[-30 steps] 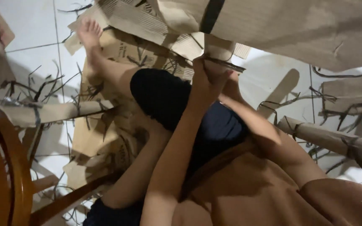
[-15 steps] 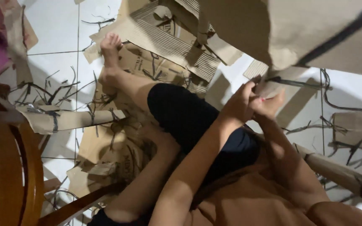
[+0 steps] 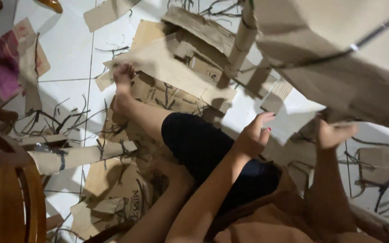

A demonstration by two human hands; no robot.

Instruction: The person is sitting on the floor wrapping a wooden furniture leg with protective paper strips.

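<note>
White floor tiles (image 3: 68, 54) littered with cardboard scraps fill my view. A big cardboard sheet (image 3: 338, 58) hangs at upper right; my right hand (image 3: 334, 132) grips its lower edge, fingers closed. My left hand (image 3: 253, 135), at centre frame, hovers open just beside it, above a rolled cardboard tube (image 3: 82, 155) at left.

Large brown cardboard sheet (image 3: 338, 49): fills the frame from 12 to 3 o'clock, raised off the floor and tilted, surface creased and blurred, with a dark strip of tape running diagonally across it toward 2 o'clock. Lower edge ragged and torn. Its lower corner, at about 3 o'clock from centre, meets the right hand (image 3: 332, 132); the contact is too blurred to tell the grip. Left hand (image 3: 254, 135) lies just left of that edge, apart from it.
</note>
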